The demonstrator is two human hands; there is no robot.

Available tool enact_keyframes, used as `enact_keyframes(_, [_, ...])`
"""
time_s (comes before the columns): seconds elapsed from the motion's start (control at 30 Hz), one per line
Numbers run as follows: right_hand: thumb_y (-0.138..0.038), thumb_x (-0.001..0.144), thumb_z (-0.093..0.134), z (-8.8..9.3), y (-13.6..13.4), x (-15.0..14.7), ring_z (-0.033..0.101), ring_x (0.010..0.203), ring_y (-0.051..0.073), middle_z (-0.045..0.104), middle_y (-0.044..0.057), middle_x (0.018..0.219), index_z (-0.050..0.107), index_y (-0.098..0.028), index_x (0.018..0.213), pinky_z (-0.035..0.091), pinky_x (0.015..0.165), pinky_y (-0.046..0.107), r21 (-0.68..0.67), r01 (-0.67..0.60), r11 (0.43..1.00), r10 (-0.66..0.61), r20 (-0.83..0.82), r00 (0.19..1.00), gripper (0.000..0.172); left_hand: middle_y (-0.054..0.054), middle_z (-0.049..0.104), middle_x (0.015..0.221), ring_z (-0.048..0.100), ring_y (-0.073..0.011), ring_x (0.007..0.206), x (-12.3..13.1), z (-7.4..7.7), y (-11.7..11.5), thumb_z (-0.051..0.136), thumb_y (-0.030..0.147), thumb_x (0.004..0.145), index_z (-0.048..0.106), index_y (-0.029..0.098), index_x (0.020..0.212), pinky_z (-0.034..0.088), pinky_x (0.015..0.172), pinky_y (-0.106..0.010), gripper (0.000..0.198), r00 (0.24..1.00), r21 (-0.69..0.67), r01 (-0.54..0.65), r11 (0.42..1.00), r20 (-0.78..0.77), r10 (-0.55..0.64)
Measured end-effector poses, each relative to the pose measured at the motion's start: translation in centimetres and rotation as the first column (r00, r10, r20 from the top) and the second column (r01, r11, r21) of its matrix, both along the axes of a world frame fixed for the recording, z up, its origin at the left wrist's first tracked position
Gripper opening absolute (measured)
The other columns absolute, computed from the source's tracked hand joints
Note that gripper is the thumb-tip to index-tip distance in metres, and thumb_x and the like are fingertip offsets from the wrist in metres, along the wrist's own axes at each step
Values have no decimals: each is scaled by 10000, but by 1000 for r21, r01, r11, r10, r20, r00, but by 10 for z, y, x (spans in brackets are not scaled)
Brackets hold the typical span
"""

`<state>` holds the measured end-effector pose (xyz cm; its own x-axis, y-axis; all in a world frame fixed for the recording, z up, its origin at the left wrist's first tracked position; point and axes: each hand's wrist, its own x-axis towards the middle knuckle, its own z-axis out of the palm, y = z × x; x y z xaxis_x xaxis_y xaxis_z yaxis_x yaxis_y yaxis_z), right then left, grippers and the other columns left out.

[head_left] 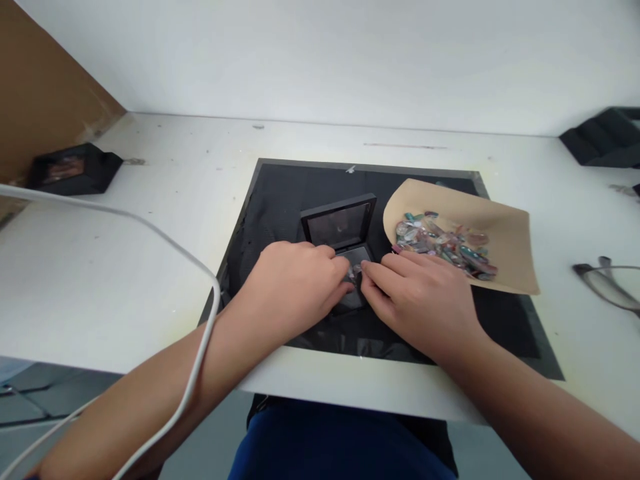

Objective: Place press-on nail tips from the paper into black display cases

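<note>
A small black hinged case (340, 223) stands on the dark mat with its windowed lid raised and its flat inner side facing up. My left hand (300, 277) reaches over the case's lower half, fingers curled and pinched together. From the other side my right hand (420, 297) meets it, thumb and fingertips closed at the case's right edge. Between the fingertips shows a small clear, shiny piece (354, 272), its shape partly hidden. Just beyond my right hand, a tan paper tray (510, 233) holds many glossy coloured stones (445, 243).
Under everything lies a black mat (285, 193) on a white table (150, 267). A white cable (175, 247) crosses my left forearm. Black cases sit at far left (70, 170) and far right (605, 137). Eyeglasses (610, 283) rest at the right.
</note>
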<state>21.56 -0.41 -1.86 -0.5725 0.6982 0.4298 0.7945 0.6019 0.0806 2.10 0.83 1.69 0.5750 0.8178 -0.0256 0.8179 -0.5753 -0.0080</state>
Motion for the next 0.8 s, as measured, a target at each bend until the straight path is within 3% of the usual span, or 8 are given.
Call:
enact_keyframes(0.13, [-201, 931, 575, -1, -1, 0, 616, 673, 185, 622, 0, 612, 732, -189, 763, 379, 669, 323, -26, -15, 1000, 15, -18, 1000, 229, 24, 724, 821, 714, -231, 716, 0, -3, 0, 653, 392, 911, 685, 255, 1059, 216, 483, -316, 205, 999, 16, 8, 1000, 35, -8])
enact_keyframes(0.33, [-212, 939, 580, 1, -2, 0, 645, 708, 203, 649, -2, 621, 760, -198, 842, 399, 719, 331, -30, -28, 999, 28, 0, 1000, 205, 16, 699, 760, 710, -221, 735, 1, -5, 4, 575, 345, 957, 742, 264, 830, 214, 498, -324, 225, 1000, -42, 11, 999, 15, -10])
enact_keyframes(0.6, [-219, 947, 577, 0, -6, 1, 672, 775, 221, 703, 16, 690, 768, -184, 970, 398, 751, 336, -89, 30, 996, -33, -32, 999, 196, 42, 717, 812, 704, -179, 724, -8, -2, 9, 585, 257, 943, 752, 322, 993, 232, 494, -319, 186, 998, -90, 54, 994, -4, -55])
enact_keyframes(0.8, [-283, 966, 562, 0, -9, -3, 587, 580, 188, 644, -5, 621, 776, -219, 963, 273, 552, 331, -178, 63, 982, -70, -33, 997, 223, 37, 732, 884, 714, -187, 775, -11, -2, 11, 601, 195, 896, 756, 334, 1028, 238, 499, -305, 247, 999, -69, 30, 997, -10, -31])
